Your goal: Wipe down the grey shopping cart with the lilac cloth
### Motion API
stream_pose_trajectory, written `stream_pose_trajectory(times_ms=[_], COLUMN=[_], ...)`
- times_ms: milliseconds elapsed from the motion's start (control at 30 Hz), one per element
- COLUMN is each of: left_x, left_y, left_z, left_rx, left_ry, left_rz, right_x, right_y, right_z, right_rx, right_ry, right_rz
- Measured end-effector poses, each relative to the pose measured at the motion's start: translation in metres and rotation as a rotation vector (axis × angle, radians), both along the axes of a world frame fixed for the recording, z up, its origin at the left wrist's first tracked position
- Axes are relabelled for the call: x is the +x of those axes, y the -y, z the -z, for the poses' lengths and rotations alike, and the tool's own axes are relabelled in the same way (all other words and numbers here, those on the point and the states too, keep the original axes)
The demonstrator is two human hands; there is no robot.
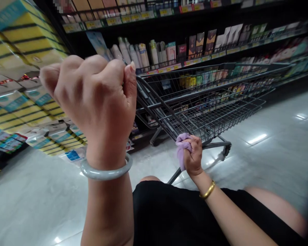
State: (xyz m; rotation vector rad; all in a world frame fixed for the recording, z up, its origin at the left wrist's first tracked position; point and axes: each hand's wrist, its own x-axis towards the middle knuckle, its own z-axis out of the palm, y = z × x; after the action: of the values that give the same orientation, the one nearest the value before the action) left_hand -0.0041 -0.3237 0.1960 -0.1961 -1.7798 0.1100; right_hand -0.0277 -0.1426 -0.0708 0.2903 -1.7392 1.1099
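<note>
Shop shelves point(218, 54) run across the background, stocked with bottles point(132, 54) and boxes point(200, 44) above strips of price labels, and pale, shiny floor point(41, 191) spreads below them. On our left we have stacked yellow packs point(36, 41), partly blurred. A grey wire shopping cart point(210, 121) stands in front of the shelves, its basket stretching away to the right and one wheel point(227, 149) showing near the floor.

We hold our left hand point(94, 87) high and close to the camera, its back toward us, the fingers curled together into a fist and the thumb along the side nearest the cart. It covers the near end of the cart, so we cannot tell whether it grips the handle. A pale grey bracelet point(105, 172) circles that wrist.

Our right hand point(194, 153) is lower, its fingers clamped on a purple cloth point(181, 147), which is bunched at the lower near end of the cart's frame. We cannot tell whether the cloth touches the bars. A gold bangle point(207, 190) sits on this wrist, above our black clothing point(169, 212).
</note>
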Motion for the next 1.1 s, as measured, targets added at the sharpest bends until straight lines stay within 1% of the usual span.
stream_pose_trajectory(times_ms=[100, 133, 167, 200, 233, 367, 400, 433, 467, 500, 567, 633, 667, 700, 767, 833, 867, 900, 933, 1000, 1067, 1100], left_x=[-0.004, -0.004, -0.003, -0.002, 0.000, 0.006, 0.006, 0.006, 0.005, 0.005, 0.005, 0.005, 0.005, 0.005, 0.004, 0.003, 0.003, 0.003, 0.004, 0.006, 0.010, 0.012], left_y=[-0.001, -0.003, -0.004, -0.006, -0.008, -0.012, -0.012, -0.012, -0.012, -0.012, -0.013, -0.014, -0.014, -0.014, -0.013, -0.010, -0.009, -0.008, -0.008, -0.008, -0.010, -0.011], left_z=[-0.001, -0.001, -0.001, -0.001, -0.001, -0.003, -0.003, -0.004, -0.004, -0.004, -0.004, -0.004, -0.004, -0.004, -0.005, -0.005, -0.006, -0.006, -0.006, -0.007, -0.007, -0.008], left_rx=[0.034, 0.045, 0.050, 0.060, 0.061, 0.052, 0.049, 0.049, 0.050, 0.052, 0.054, 0.069, 0.076, 0.079, 0.073, 0.048, 0.042, 0.044, 0.050, 0.073, 0.101, 0.114], left_ry=[0.014, 0.015, 0.019, 0.004, 0.013, 0.007, 0.015, 0.018, 0.017, 0.012, 0.008, 0.003, 0.005, -0.005, -0.025, -0.017, -0.004, 0.008, 0.019, 0.034, 0.062, 0.085], left_rz=[0.033, 0.042, 0.046, 0.040, 0.039, 0.034, 0.028, 0.026, 0.027, 0.030, 0.042, 0.059, 0.066, 0.075, 0.088, 0.110, 0.135, 0.168, 0.207, 0.259, 0.259, 0.256], right_x=[0.007, 0.009, 0.009, 0.008, 0.006, -0.005, -0.006, -0.007, -0.006, -0.005, 0.000, 0.004, 0.005, 0.006, 0.006, 0.007, 0.008, 0.010, 0.013, 0.020, 0.023, 0.023], right_y=[0.003, 0.004, 0.004, 0.004, 0.003, -0.004, -0.005, -0.006, -0.006, -0.006, -0.004, -0.002, -0.001, 0.000, 0.001, 0.003, 0.004, 0.006, 0.009, 0.015, 0.022, 0.025], right_z=[-0.034, -0.041, -0.044, -0.043, -0.036, 0.009, 0.016, 0.019, 0.017, 0.011, -0.009, -0.027, -0.033, -0.036, -0.034, -0.033, -0.037, -0.045, -0.058, -0.091, -0.122, -0.131], right_rx=[0.003, 0.025, 0.051, 0.073, 0.084, 0.023, 0.000, -0.020, -0.036, -0.049, -0.056, -0.030, -0.007, 0.018, 0.042, 0.023, 0.006, -0.006, -0.013, 0.026, 0.082, 0.119], right_ry=[-0.018, -0.027, -0.030, -0.028, -0.018, 0.029, 0.035, 0.040, 0.044, 0.044, 0.034, 0.008, -0.006, -0.015, -0.025, -0.024, -0.025, -0.031, -0.044, -0.105, -0.183, -0.218], right_rz=[-0.054, -0.082, -0.100, -0.102, -0.085, 0.041, 0.056, 0.065, 0.067, 0.062, 0.037, -0.016, -0.045, -0.070, -0.089, -0.072, -0.068, -0.075, -0.084, -0.140, -0.158, -0.153])
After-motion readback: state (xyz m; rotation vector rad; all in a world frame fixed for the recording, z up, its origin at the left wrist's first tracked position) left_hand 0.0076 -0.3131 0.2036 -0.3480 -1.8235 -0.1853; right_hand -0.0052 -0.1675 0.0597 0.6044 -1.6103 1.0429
